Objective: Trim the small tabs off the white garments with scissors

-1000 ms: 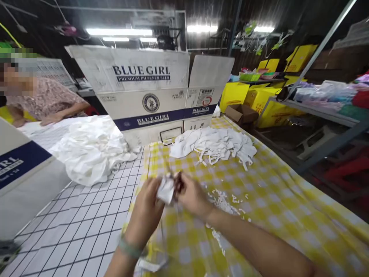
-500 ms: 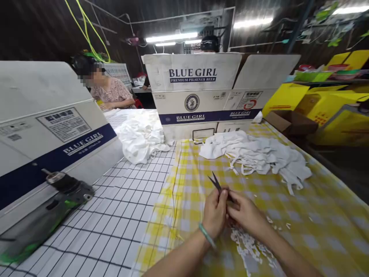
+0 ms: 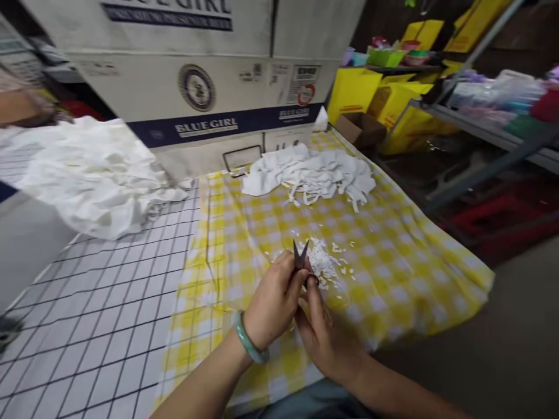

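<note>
A pair of small dark scissors points away from me, its blades spread in a V. My left hand, with a green bangle at the wrist, is closed around the scissors near the pivot. Against the handle loop, the fingers of my right hand are closed too; part of their grip is hidden. Just beyond the hands lies a scatter of small white scraps on the yellow checked cloth. A heap of white fabric pieces with straps rests farther back.
A bigger pile of white fabric sits on the black-lined white cloth at left. The white printed carton stands along the back. To the right are yellow bags, a brown box and a metal rack.
My view has swung right and down, bringing the rack in and taking the power tool almost out of sight. Both hands stay together on the scissors; the scraps now show beyond them.
</note>
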Demonstrator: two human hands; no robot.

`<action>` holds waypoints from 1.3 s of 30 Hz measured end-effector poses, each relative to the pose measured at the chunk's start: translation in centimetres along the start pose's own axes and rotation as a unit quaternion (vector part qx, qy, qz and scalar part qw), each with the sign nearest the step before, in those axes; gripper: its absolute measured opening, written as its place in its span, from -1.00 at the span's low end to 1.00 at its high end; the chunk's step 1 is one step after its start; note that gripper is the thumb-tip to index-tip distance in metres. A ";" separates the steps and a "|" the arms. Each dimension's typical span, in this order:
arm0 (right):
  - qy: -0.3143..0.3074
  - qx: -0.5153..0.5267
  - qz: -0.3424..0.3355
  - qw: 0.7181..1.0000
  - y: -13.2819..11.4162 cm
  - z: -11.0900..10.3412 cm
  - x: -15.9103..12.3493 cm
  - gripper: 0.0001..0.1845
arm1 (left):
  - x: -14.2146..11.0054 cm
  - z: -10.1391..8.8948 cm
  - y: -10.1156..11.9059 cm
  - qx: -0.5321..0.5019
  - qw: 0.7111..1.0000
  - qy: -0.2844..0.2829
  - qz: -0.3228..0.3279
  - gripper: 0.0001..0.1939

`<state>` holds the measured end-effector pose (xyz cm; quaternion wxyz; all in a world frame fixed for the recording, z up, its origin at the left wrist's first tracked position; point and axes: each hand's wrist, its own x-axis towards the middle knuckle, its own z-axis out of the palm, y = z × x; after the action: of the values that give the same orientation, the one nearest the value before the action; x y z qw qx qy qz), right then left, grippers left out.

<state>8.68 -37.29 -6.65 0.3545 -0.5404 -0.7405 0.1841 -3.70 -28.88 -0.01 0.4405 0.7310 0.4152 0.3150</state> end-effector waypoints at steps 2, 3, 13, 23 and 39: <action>0.010 -0.014 0.001 1.000 0.2 -0.4 -1.3 -0.14 | -0.3 1.7 0.5 0.015 1.000 -0.010 0.021 -0.81; 0.013 -0.012 0.011 1.000 0.2 -0.4 -1.6 -0.14 | -0.6 2.5 0.6 0.026 0.999 -0.006 0.031 -0.81; -0.237 -0.017 -0.131 0.962 1.2 1.9 -0.7 -0.26 | -2.4 -4.3 -3.8 0.102 0.924 0.324 -0.173 -0.84; -0.229 -0.188 -0.032 0.955 11.4 -3.6 9.5 -0.35 | -0.4 1.9 -3.0 0.108 0.984 0.000 -0.139 -0.79; -0.118 -0.092 -0.216 0.965 3.3 2.0 22.0 -0.52 | 2.8 -5.2 -8.2 0.204 0.943 0.264 0.006 -0.91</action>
<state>5.83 -15.48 -2.95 0.2448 -0.3722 -0.8900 0.0972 -9.41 -22.19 -5.04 0.1546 0.6985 0.5674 0.4077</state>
